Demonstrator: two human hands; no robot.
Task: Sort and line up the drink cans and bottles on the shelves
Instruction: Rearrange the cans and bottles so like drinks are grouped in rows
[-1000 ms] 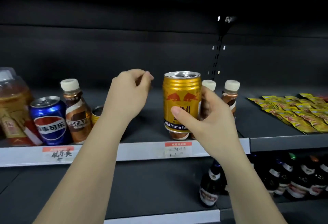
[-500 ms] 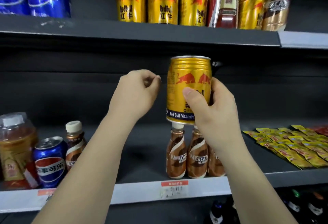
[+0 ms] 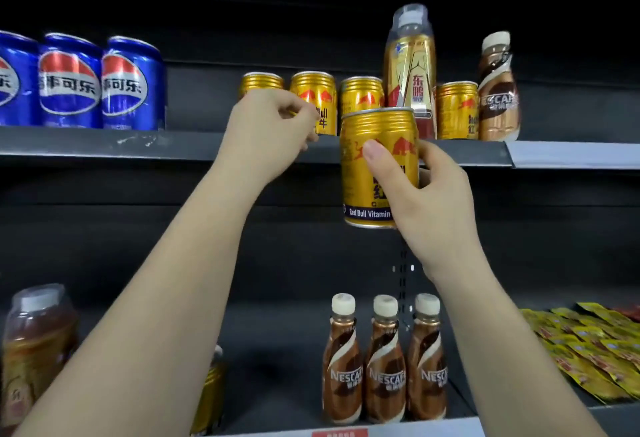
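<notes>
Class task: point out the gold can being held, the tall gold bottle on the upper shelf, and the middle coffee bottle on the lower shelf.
held gold can (image 3: 375, 131), head view, upper ribbed wall.
tall gold bottle (image 3: 410, 66), head view, label front.
middle coffee bottle (image 3: 385, 371), head view, label front.

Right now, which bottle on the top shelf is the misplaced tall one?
On the upper shelf, find the row of gold cans right of centre. The tall gold bottle stands among them, clear-capped, rising well above every can.
</notes>
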